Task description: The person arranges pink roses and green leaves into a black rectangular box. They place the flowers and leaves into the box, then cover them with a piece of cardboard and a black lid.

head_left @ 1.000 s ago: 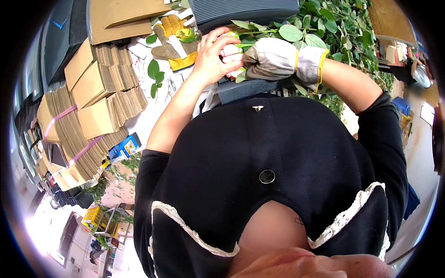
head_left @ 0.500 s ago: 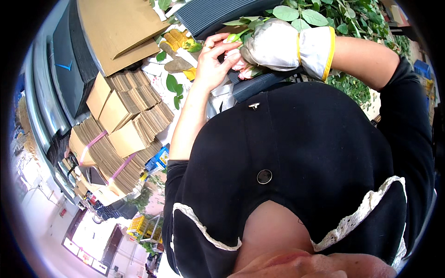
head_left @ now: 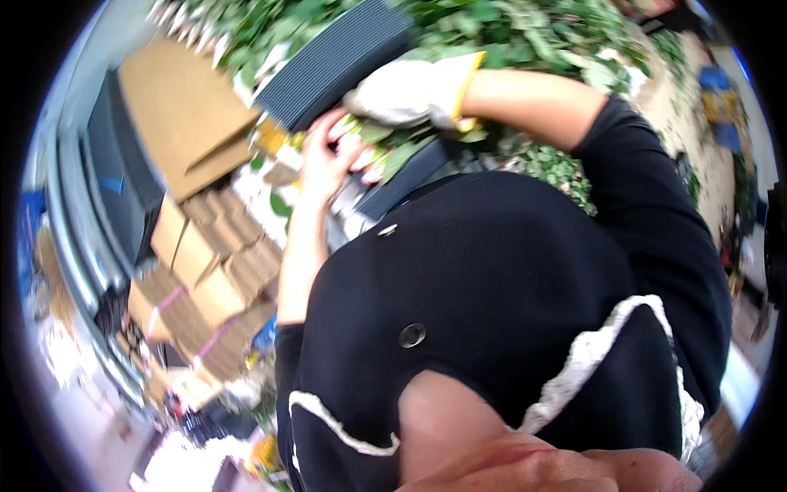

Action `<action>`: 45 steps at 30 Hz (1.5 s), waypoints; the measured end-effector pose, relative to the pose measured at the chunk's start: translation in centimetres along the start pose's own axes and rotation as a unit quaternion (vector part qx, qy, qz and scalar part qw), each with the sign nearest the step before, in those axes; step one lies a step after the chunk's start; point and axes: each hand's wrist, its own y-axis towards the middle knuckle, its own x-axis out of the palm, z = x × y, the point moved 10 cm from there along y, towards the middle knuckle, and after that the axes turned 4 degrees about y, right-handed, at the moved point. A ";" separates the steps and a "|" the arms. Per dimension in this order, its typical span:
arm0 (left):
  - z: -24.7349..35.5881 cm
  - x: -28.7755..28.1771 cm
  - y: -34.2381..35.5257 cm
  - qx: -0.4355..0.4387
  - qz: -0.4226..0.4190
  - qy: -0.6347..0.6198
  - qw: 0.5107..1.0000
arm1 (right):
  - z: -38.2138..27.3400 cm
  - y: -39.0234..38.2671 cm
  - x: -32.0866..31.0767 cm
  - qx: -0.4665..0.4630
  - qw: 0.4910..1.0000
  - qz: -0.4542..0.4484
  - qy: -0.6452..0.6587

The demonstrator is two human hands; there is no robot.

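Pink-and-white roses [head_left: 373, 168] with green leaves lie between my hands, in the gap between two dark ribbed pieces. My bare left hand [head_left: 325, 154] is curled round the rose heads from the left. On my right hand [head_left: 393, 94] is a white work glove with a yellow cuff. It is closed over the roses from above, just behind the heads; its fingertips are hidden. The far ribbed piece [head_left: 332, 66] stands beyond both hands. The near ribbed piece [head_left: 406, 176] lies close to my body. Motion blurs the picture.
Leafy rose stems [head_left: 525, 33] are heaped along the far side, with more rose heads [head_left: 190, 29] at the far left. Cardboard sheets [head_left: 184, 115] and strapped stacks of folded cardboard [head_left: 209, 283] stand on the left. A yellow glove [head_left: 269, 141] lies partly hidden left of my left hand.
The view has turned, so my hands and the roses sit further left in it. More heaped stems and the far-left rose heads now show. The yellow glove is more covered.
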 end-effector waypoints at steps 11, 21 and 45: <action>-1.0 1.5 0.2 -0.036 -0.002 -0.038 0.999 | 12.9 -15.9 -8.8 0.272 0.907 0.219 -0.236; -1.7 0.4 -1.5 -0.102 0.002 -0.051 0.993 | 11.1 -17.9 -8.0 0.334 0.931 0.109 -0.099; 1.2 -0.3 -0.2 -0.004 -0.002 0.093 0.996 | 17.9 -16.8 -2.3 0.195 0.973 0.114 0.036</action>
